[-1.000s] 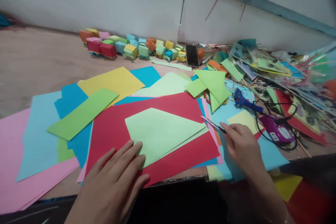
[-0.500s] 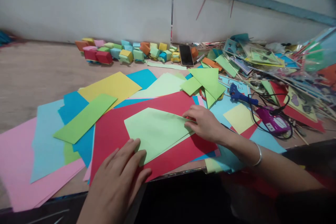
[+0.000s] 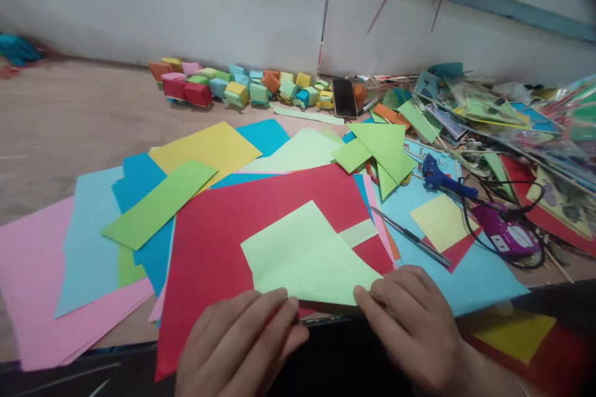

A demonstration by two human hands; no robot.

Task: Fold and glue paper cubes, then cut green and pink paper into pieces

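Note:
A folded sheet of light green paper point(image 3: 298, 254) lies over a red sheet point(image 3: 218, 229), its near edge at the table's front. My left hand point(image 3: 237, 341) grips that near edge on the left, fingers together on top and thumb below. At the right end, my right hand point(image 3: 410, 322) pinches the sheet's corner between thumb and fingers. Just behind the sheet rests a narrow pale green strip point(image 3: 359, 234). A slim, dark, pointed tool like a craft knife point(image 3: 414, 237) lies to the right, touched by neither hand.
Coloured sheets, including a pink one point(image 3: 37, 260), spread leftward. Small folded paper boxes point(image 3: 237, 93) line the wall beside a phone point(image 3: 344, 99). At right are a blue glue gun point(image 3: 442, 177), a purple corded device point(image 3: 507, 232) and a craft pile point(image 3: 479, 99).
The light green paper has turned and come nearer the front edge. My right hand has moved down to its near corner, uncovering the pale strip and the pointed tool. The view has shifted left.

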